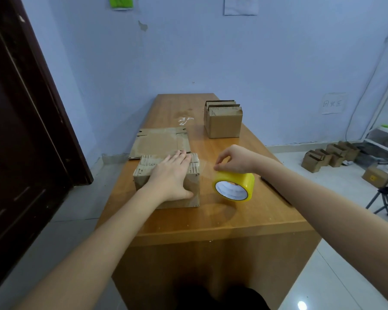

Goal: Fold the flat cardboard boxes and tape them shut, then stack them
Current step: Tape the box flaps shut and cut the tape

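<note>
The small cardboard box (pixel 166 182) stood on the near left part of the table (pixel 211 220), its top flaps down. It looked light and hollow, stiff at the edges but likely to skid on the glossy wood, so a flat press from above was the sensible hold. The left hand (pixel 170 175) did just that: fingers straight and spread over the top, thumb down the front face, a released grip that pressed rather than clasped. The right hand (pixel 233 159) pinched the clear tape strip at the top of the yellow tape roll (pixel 234 186), which stood on edge just right of the box; a faint film seemed to run from roll to box. The tape would be thin, sticky and apt to wrinkle, best kept taut.

Behind the box lay a flat cardboard sheet (pixel 160 142), and farther back on the right stood another folded box (pixel 223 121), flaps up. A scrap of clear tape (pixel 185 120) lay between them. More boxes (pixel 329 155) sat on the tiled floor by the blue wall, and a dark door (pixel 20 108) stood at the left
</note>
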`<act>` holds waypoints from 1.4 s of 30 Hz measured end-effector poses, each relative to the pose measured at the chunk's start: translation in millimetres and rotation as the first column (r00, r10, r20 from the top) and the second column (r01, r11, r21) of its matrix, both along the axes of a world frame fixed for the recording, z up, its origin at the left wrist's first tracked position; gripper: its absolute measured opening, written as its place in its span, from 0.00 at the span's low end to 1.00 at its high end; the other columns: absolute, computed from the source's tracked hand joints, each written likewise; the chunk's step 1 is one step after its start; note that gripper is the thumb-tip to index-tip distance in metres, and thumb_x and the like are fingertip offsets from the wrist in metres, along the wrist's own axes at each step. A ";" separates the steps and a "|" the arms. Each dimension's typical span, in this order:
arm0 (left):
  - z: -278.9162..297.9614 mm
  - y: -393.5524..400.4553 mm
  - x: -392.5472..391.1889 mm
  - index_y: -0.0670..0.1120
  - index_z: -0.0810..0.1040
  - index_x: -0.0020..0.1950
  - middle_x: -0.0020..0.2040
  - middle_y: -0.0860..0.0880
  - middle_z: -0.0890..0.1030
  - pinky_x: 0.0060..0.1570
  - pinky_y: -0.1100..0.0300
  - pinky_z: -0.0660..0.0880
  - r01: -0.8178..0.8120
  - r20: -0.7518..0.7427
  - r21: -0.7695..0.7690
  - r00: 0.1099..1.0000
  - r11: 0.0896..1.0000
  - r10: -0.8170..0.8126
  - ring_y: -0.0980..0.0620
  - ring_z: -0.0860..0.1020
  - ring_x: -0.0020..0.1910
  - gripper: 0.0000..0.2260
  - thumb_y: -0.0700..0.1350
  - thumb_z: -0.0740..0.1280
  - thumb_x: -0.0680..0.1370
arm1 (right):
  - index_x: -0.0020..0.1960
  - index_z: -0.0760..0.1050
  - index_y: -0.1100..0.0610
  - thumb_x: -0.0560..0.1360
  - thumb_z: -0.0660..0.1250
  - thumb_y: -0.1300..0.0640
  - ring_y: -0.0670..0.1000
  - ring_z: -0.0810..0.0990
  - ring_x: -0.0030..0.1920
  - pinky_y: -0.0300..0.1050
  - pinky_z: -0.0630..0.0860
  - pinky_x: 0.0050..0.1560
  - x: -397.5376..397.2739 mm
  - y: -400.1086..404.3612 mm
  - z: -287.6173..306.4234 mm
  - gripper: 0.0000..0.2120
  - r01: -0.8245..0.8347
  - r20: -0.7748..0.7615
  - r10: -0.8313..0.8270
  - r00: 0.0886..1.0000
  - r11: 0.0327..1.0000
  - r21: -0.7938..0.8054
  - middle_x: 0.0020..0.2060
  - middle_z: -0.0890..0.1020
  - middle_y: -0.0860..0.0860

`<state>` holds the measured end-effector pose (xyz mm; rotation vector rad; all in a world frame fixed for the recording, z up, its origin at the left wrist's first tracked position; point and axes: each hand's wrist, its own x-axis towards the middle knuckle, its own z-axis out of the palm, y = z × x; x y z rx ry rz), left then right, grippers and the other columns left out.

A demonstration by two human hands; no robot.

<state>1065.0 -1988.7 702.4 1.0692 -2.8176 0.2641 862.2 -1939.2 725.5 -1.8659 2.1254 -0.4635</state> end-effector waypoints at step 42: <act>16.9 5.6 -13.1 0.45 0.46 0.78 0.70 0.39 0.64 0.57 0.54 0.71 0.026 0.220 -0.171 0.975 0.985 0.012 0.42 0.66 0.68 0.48 0.63 0.69 0.69 | 0.44 0.74 0.56 0.76 0.62 0.61 0.51 0.70 0.32 0.41 0.61 0.29 23.6 4.6 -8.4 0.04 0.218 -0.591 -0.219 0.776 0.973 -0.075 0.31 0.71 0.49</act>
